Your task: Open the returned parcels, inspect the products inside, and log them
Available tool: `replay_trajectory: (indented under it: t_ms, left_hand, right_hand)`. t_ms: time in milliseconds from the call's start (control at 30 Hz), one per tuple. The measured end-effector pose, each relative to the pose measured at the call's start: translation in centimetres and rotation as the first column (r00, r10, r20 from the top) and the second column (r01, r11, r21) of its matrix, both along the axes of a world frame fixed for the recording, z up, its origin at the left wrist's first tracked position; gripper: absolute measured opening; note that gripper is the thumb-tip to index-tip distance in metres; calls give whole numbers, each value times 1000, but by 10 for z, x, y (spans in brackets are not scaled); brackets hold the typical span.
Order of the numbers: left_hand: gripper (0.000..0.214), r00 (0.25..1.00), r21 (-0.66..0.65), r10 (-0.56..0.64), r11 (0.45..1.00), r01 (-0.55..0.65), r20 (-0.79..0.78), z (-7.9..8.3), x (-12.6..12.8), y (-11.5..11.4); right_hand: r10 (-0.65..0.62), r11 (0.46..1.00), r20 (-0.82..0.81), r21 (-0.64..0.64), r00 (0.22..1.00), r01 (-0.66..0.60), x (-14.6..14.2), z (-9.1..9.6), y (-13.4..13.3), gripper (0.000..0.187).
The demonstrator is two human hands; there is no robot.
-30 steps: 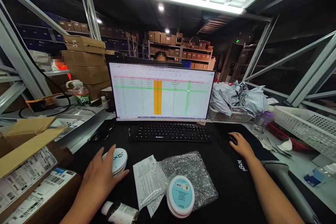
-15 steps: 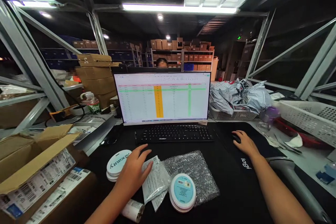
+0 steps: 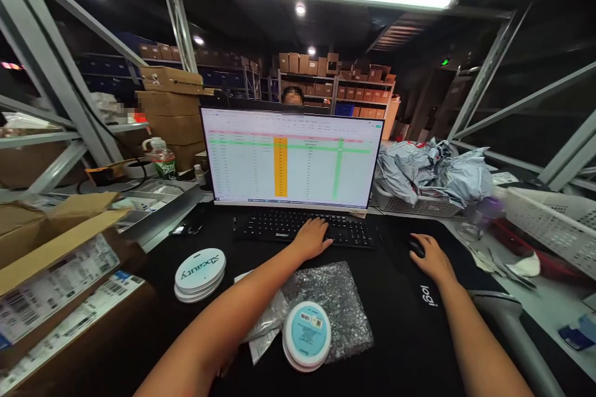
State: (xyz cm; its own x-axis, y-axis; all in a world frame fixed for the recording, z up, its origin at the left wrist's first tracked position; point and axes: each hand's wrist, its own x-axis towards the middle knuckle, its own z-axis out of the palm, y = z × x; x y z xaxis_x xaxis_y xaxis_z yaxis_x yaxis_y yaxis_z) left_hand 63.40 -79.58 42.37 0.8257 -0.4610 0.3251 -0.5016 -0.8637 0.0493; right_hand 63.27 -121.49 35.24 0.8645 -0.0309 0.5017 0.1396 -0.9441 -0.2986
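Observation:
My left hand [image 3: 311, 239] lies flat on the black keyboard [image 3: 302, 227], fingers stretched over the keys. My right hand [image 3: 431, 257] rests curled over a black mouse [image 3: 416, 248] on the dark desk mat [image 3: 400, 335]. The monitor [image 3: 291, 158] behind the keyboard shows a spreadsheet with an orange column and green bands. In front of my arms lie a bubble-wrap bag [image 3: 335, 307], a round tin with a light blue lid [image 3: 306, 335] and a folded paper slip [image 3: 261, 341]. A stack of white round tins [image 3: 199, 274] sits to the left.
An open cardboard box with shipping labels [image 3: 51, 273] fills the left edge. White baskets [image 3: 552, 229] and crumpled grey mailer bags [image 3: 433, 170] stand at the right, with a handheld scanner [image 3: 507, 329] by my right forearm. A green bottle [image 3: 162, 161] and stacked cartons [image 3: 170, 111] stand behind. A person sits beyond the monitor.
My left hand has left the white tins and the paper slip and moved forward onto the keyboard. My right hand has stayed on the mouse.

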Motion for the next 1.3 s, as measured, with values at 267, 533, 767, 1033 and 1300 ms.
replay_trajectory:
  t_ms: [267, 533, 767, 1033, 1300]
  left_hand:
    - [60, 987, 6, -80, 997, 80, 137, -8, 26, -6]
    - [68, 976, 26, -116, 993, 113, 186, -19, 28, 2]
    - [69, 970, 32, -87, 996, 81, 227, -21, 27, 2]
    - [75, 967, 25, -70, 997, 66, 247, -22, 28, 2]
    - [79, 958, 24, -50, 999, 45, 281, -23, 26, -1]
  right_hand:
    - [78, 995, 148, 43, 986, -86, -9, 50, 75, 35]
    - [388, 922, 75, -52, 919, -385, -31, 33, 215, 39]
    - [399, 916, 81, -72, 913, -394, -34, 27, 216, 37]
    - [378, 925, 96, -83, 921, -371, -34, 23, 222, 36]
    - [356, 932, 87, -99, 930, -348, -35, 28, 225, 33]
